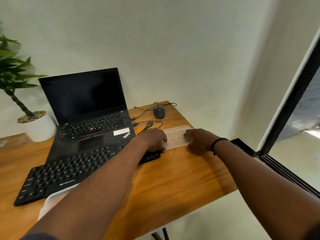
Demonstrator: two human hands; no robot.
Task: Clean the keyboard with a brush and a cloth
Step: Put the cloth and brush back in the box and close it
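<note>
The black keyboard lies on the wooden table, just in front of the open laptop. Its long axis runs from near left to far right, and its far end goes under the left hand. Both hands hold a flat translucent lid beside that end: the left fingers curl on its left edge, and the right hand grips its right edge. I think they set it aside to keep the work place free. No brush or cloth is visible.

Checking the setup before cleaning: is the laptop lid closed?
No. The ThinkPad laptop stands open, its dark screen upright behind the external keyboard.
</note>
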